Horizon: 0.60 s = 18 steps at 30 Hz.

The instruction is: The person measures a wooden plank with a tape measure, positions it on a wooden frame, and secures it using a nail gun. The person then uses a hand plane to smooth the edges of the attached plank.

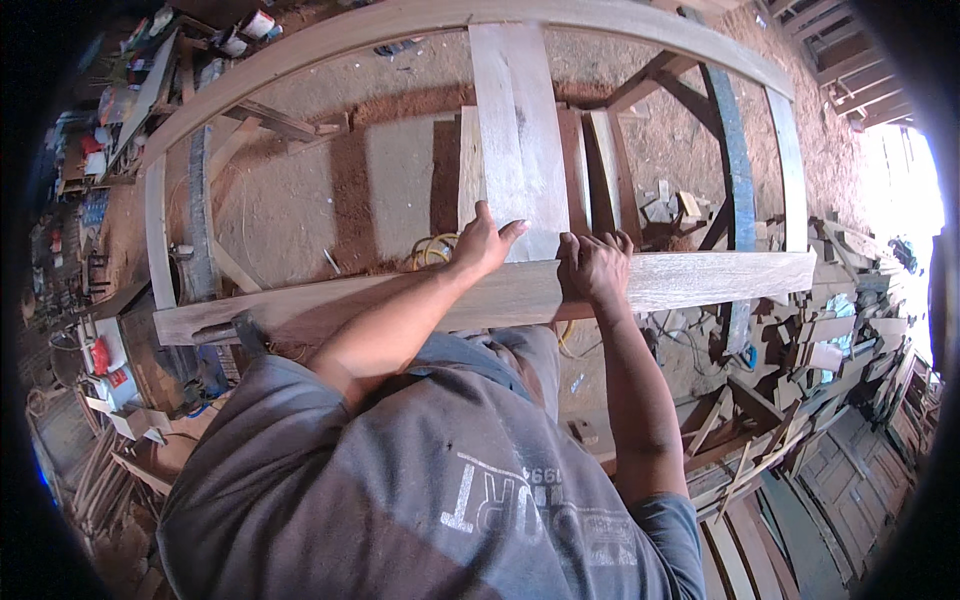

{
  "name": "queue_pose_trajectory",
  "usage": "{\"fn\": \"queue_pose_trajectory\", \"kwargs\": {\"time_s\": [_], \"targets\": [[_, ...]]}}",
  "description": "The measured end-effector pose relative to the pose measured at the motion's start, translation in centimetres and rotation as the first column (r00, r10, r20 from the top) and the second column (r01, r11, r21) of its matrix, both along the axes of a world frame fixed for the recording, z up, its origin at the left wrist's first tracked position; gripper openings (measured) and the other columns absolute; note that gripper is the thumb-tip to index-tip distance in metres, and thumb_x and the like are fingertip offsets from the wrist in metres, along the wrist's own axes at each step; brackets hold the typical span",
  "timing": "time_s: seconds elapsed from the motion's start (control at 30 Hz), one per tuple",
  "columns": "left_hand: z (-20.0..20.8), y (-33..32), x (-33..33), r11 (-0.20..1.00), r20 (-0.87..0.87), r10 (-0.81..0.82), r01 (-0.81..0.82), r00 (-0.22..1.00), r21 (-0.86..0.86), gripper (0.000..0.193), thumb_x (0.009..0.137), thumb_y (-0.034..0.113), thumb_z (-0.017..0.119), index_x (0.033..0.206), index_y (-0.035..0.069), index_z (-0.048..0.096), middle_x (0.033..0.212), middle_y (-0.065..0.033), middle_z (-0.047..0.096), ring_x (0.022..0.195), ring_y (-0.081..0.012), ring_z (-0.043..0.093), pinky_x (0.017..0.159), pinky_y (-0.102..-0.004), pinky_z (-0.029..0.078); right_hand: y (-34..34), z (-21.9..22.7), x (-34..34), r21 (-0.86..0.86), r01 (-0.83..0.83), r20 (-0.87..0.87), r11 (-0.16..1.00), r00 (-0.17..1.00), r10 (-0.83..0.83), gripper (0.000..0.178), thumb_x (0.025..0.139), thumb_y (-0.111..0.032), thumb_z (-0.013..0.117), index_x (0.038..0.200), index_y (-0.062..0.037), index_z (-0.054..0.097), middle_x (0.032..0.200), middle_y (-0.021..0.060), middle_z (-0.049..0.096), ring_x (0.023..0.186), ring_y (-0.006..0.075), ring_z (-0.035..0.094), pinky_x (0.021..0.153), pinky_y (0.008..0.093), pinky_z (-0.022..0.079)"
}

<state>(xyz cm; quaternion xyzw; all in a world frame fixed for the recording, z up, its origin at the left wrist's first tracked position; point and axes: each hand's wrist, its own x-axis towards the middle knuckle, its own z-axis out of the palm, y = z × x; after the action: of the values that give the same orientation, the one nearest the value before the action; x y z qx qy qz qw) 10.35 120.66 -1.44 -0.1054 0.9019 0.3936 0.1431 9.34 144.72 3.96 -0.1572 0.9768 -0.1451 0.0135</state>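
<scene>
At twelve o'clock, left hand (482, 248) reaches half-open onto a wide board (515, 130). At one, right hand (601, 268) curls closed over a rail (710, 273).

Left fingers (483, 211) touch the wide board (518, 140); right fingers (608, 241) apparently rest on the rail (722, 274).

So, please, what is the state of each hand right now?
Left hand: thumb and forefinger spread at the wide board; grip cannot be told.
Right hand: curled at the near rail; grip cannot be told.
</scene>
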Motion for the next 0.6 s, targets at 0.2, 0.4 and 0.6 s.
{"fn": "queue_pose_trajectory", "kwargs": {"time_s": [0.2, 0.4, 0.6], "targets": [[4.7, -2.1, 0.8, 0.985, 0.014, 0.152, -0.15, 0.988, -0.091, 0.051, 0.096, 0.047, 0.077, 0.114, 0.002, 0.062, 0.113, -0.0223, 0.075, 0.113, -0.0419, 0.071, 0.092, -0.0504, 0.057, 1.1, -1.2, 0.0, 0.004, 0.089, -0.013, 0.996, 0.996, -0.089, 0.042, 0.11, -0.042, 0.047, 0.104, -0.0121, 0.077, 0.107, 0.0117, 0.078, 0.11, 0.0339, 0.07, 0.114, 0.0517, 0.039], [4.6, -12.7, 12.1, 0.929, -0.405, 0.319, -0.368, 0.857, -0.047, 0.009, 0.094, 0.003, 0.064, 0.099, 0.009, 0.061, 0.091, -0.0169, 0.068, 0.096, -0.0405, 0.068, 0.08, -0.054, 0.053, -1.4, 0.5, 0.5, -0.075, 0.093, 0.031, 0.993, 0.995, -0.091, 0.053, 0.111, -0.051, 0.042, 0.119, -0.0099, 0.075, 0.119, 0.0191, 0.075, 0.121, 0.0426, 0.065, 0.111, 0.0551, 0.042], [8.7, -14.6, 27.2, 0.894, -0.335, 0.392, -0.441, 0.857, -0.082, 0.013, 0.089, 0.009, 0.071, 0.099, 0.004, 0.063, 0.092, -0.0153, 0.071, 0.091, -0.0344, 0.072, 0.077, -0.0467, 0.056, -0.5, 2.5, 2.7, -0.179, 0.107, 0.031, 0.978, 0.994, -0.103, 0.055, 0.111, -0.053, 0.048, 0.124, -0.006, 0.074, 0.127, 0.0216, 0.072, 0.129, 0.0449, 0.059, 0.114, 0.055, 0.042]]}}
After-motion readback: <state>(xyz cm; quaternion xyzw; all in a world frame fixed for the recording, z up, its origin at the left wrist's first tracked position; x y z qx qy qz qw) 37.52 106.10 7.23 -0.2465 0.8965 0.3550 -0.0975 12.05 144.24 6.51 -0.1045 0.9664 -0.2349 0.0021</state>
